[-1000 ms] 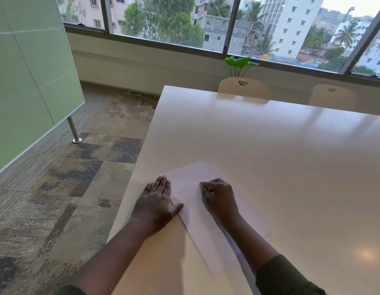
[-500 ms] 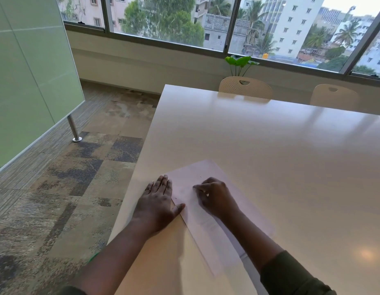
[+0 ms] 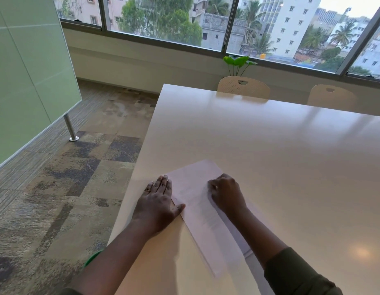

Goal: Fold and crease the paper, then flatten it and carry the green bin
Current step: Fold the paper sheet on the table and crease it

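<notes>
The paper (image 3: 197,201) lies folded on the table (image 3: 269,156), close to the table's left edge and near the person, its long fold running diagonally away from them. The left hand (image 3: 157,201) rests flat, fingers straight and together, beside the paper's left edge, with the thumb touching that edge to pin it. The right hand (image 3: 226,193) sits on the paper's upper right part with its fingers curled under; they seem to press knuckles or fingertips down onto the sheet, though what the fingertips do is hidden.

The step in hand looks like creasing. To do it well, the left hand should keep steady downward weight so the sheet cannot slide across the glossy table, while the right hand draws firm pressure along the whole fold line, from the far end of the paper toward the near end, in one pass. Pressing with a nail or knuckle gives a sharper crease than a soft pad. The layers should stay lined up at the edges; if they skew, the crease sets crooked. The near end of the paper, under the right forearm, needs the same pressure.

A thin green curve (image 3: 93,257) shows left of the left forearm, below the table's edge; it may be the bin, but I cannot tell.
</notes>
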A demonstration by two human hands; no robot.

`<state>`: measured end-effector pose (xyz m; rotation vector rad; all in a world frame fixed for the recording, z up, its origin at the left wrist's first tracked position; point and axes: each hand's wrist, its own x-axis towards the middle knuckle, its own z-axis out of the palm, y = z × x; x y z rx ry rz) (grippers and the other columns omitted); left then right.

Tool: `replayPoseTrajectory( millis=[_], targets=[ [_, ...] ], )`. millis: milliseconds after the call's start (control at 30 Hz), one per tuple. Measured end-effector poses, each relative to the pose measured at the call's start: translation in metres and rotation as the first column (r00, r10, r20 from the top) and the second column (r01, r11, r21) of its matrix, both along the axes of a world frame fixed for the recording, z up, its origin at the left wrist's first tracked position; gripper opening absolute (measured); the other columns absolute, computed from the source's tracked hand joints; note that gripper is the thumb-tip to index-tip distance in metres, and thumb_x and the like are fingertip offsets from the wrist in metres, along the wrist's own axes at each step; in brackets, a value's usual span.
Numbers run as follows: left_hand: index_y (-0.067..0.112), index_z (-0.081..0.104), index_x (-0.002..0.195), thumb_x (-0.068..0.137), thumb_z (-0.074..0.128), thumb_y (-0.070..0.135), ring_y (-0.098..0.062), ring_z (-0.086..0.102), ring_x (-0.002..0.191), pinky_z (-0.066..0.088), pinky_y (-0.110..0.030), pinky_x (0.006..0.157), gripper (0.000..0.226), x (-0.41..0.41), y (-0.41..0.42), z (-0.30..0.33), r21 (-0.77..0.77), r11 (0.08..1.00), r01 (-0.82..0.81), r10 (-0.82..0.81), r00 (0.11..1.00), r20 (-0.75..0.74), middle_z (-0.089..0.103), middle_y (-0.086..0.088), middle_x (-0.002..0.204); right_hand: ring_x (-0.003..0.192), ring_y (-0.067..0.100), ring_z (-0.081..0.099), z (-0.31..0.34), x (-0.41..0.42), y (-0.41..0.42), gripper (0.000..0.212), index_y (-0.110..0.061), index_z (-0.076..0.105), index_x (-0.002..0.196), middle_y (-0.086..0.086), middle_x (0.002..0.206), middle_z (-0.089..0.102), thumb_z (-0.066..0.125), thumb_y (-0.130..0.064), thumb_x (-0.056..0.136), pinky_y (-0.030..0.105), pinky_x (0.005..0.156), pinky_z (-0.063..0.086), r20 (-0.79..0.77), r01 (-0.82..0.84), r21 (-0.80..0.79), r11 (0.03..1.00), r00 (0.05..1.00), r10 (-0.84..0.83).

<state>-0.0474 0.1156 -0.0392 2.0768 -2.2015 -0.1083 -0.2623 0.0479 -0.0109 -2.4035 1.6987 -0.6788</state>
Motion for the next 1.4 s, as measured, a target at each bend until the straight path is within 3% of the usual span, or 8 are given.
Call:
replayPoseTrajectory(
  millis=[100,267,500,733,900,1033,1200,1400],
  targets=[
    [0.008,0.000,0.154,0.070,-0.004,0.074,-0.016,-0.006,0.150,-0.003,-0.034,0.120,0.107,0.000,0.000,0.000,-0.007,1.000,0.001,-0.001,1.000,0.004,-0.004,-0.008,0.163,0.074,0.015,0.065,-0.003,0.008,0.011,0.019,-0.018,0.079,0.087,0.006,0.082,0.070,0.062,-0.010,0.082,0.024,0.070,0.052,0.035,-0.245,0.043,0.968,0.969,0.244],
    [0.007,0.000,0.154,0.085,0.013,0.071,-0.016,-0.007,0.150,-0.003,-0.034,0.120,0.094,0.000,0.000,0.000,0.004,1.000,0.003,-0.004,1.000,0.015,-0.004,-0.009,0.163,0.066,0.028,0.063,0.005,-0.013,-0.007,0.013,-0.013,0.074,0.071,0.011,0.073,0.064,0.063,-0.008,0.075,0.027,0.064,0.049,0.057,0.064,0.032,0.997,0.996,-0.066],
    [0.007,0.000,0.154,0.092,0.025,0.067,-0.016,-0.007,0.150,-0.002,-0.035,0.121,0.089,-0.001,0.000,0.001,0.002,1.000,0.012,-0.012,1.000,-0.012,-0.004,-0.009,0.163,0.077,0.017,0.066,-0.002,0.007,0.005,0.018,-0.018,0.079,0.091,0.007,0.087,0.070,0.064,-0.013,0.083,0.024,0.074,0.052,0.104,-0.160,0.025,0.987,0.982,0.156],
    [0.008,0.003,0.154,0.071,-0.001,0.074,-0.017,-0.004,0.150,0.000,-0.035,0.121,0.107,0.000,-0.002,-0.001,0.009,1.000,-0.003,0.003,1.000,-0.006,-0.001,-0.009,0.163,0.075,0.013,0.065,0.000,0.021,0.013,0.019,-0.017,0.079,0.095,0.005,0.088,0.069,0.063,-0.013,0.086,0.026,0.071,0.054,0.057,-0.285,0.037,0.958,0.958,0.283],
    [0.008,0.003,0.154,0.067,-0.004,0.073,-0.017,-0.004,0.150,0.000,-0.035,0.121,0.109,-0.002,-0.001,0.002,0.002,1.000,0.000,0.000,1.000,-0.024,-0.001,-0.009,0.163,0.070,0.023,0.065,0.003,0.013,-0.002,0.016,-0.012,0.077,0.079,0.010,0.081,0.066,0.061,-0.009,0.082,0.034,0.069,0.054,0.071,-0.007,-0.014,1.000,0.997,0.008],
    [0.008,0.002,0.154,0.069,-0.004,0.073,-0.017,-0.004,0.150,0.000,-0.035,0.121,0.108,-0.001,0.000,0.001,0.005,1.000,-0.007,0.007,1.000,-0.009,-0.002,-0.009,0.163,0.079,0.015,0.064,0.002,0.029,0.016,0.023,-0.018,0.077,0.100,0.006,0.093,0.069,0.061,-0.010,0.086,0.029,0.075,0.055,0.030,-0.302,0.059,0.952,0.953,0.300],
    [0.009,0.001,0.154,0.070,-0.003,0.073,-0.016,-0.005,0.150,0.000,-0.035,0.121,0.106,-0.002,0.000,0.001,0.010,1.000,-0.004,0.004,1.000,-0.010,-0.003,-0.008,0.163,0.076,0.023,0.066,0.005,0.019,-0.001,0.020,-0.013,0.079,0.089,0.009,0.087,0.068,0.061,-0.006,0.083,0.034,0.073,0.056,0.080,-0.058,-0.011,0.998,0.995,0.059],
    [0.008,0.001,0.154,0.085,0.014,0.070,-0.017,-0.005,0.150,0.002,-0.037,0.122,0.094,-0.001,-0.001,0.000,0.021,1.000,-0.002,0.002,1.000,0.004,-0.003,-0.009,0.163,0.080,0.010,0.064,0.006,0.036,0.013,0.024,-0.021,0.076,0.104,0.002,0.098,0.070,0.061,-0.011,0.087,0.027,0.075,0.055,0.038,-0.329,0.049,0.943,0.944,0.327]
  ],
)
